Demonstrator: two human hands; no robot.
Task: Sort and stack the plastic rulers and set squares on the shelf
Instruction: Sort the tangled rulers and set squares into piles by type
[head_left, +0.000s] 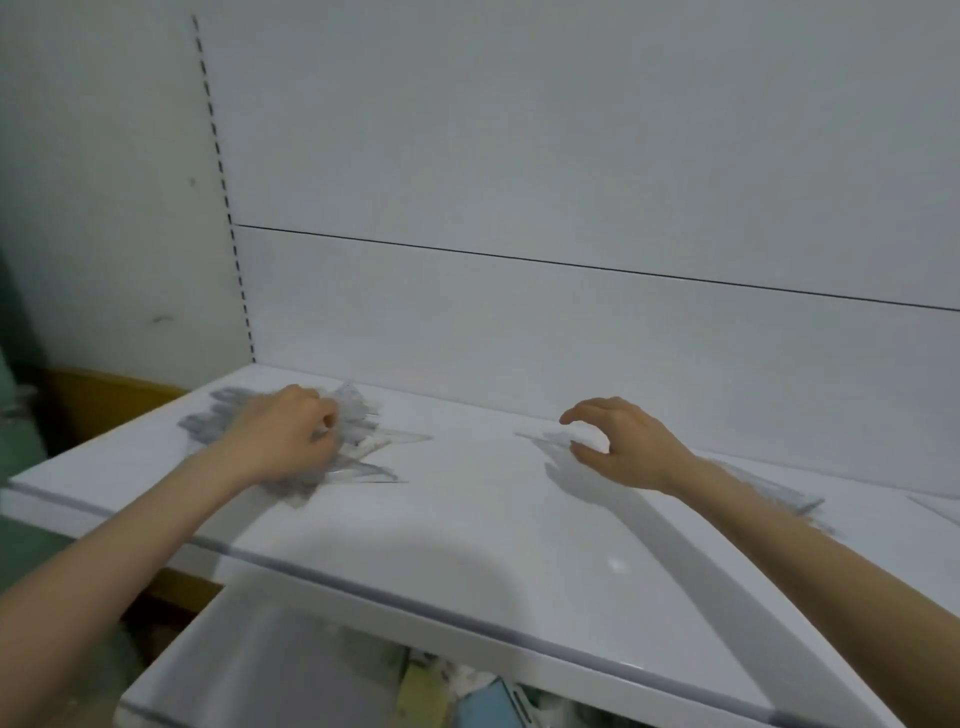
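left hand (291, 436): grip curled on ruler pile (358, 415), near shelf (467, 519) left edge
right hand (623, 441): grip half-open, holds nothing, above set square (540, 439)
hands: well apart

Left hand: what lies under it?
A loose pile of clear rulers and set squares on the white shelf. The left hand covers the pile's middle; that part is hidden.

From my feed I log two limbs. Left hand (291, 436) and left forearm (130, 540): bare along the whole visible length, slender, outline blurred at the fingers. Right hand (623, 447) and right forearm (831, 561): likewise bare to the frame edge, slender, fingers rendered sharper.
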